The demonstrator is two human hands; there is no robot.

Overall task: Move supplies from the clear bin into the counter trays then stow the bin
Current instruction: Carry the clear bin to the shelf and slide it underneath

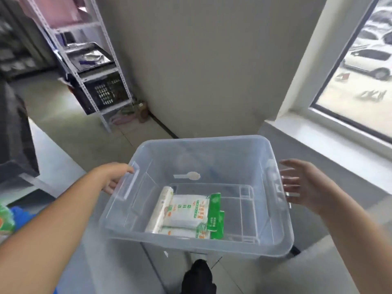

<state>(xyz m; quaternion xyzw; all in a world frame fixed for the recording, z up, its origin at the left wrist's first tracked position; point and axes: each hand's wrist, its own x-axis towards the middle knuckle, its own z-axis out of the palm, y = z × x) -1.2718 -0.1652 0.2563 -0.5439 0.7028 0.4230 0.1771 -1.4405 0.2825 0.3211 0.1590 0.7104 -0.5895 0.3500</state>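
Grey floor tiles (70, 132) fill the room below, and a black shoe (198, 276) shows nearest, under the bin. Up in the air between both hands sits the clear bin (197, 244). Left hand (110, 177) grips the left rim handle, fingers curled under the lip. Right hand (305, 185) is just beside the right handle, fingers (289, 184) spread and straight, gripping nothing. Inside, between the two sets of fingers, white-and-green supply packets (188, 211) lie flat on the bin's bottom, a rolled white pack along their left edge. Beyond the left fingers stands a metal shelving rack (89, 66) holding a black crate (106, 91); beyond the right fingers, a window (364, 60) shows parked cars.
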